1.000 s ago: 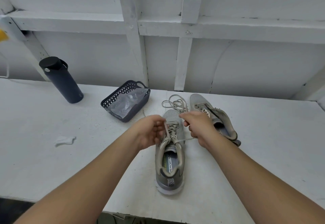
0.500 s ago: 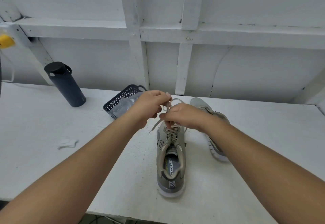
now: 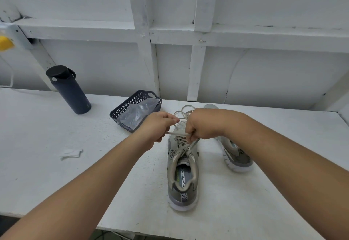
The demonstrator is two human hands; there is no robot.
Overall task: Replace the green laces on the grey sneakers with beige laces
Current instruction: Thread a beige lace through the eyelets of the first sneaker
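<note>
Grey sneaker (image 3: 182,175) at centre of the white counter (image 3: 56,126), heel nearest. Left hand (image 3: 158,126) and right hand (image 3: 203,124) each pinch a strand of the beige lace (image 3: 175,132) above its eyelets. Second sneaker (image 3: 236,155) lies right; basket (image 3: 130,105) and bottle (image 3: 69,90) far left.

Workshop: white bench (image 3: 56,164), stud wall (image 3: 143,51).

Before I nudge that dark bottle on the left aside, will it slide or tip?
The bottle stands upright, tall on a narrow base, so a push near its cap would probably tip it; push low. Being round, it would likely roll if it fell. Its hard-looking wall suggests it is rigid; how full or heavy it is cannot be told.
</note>
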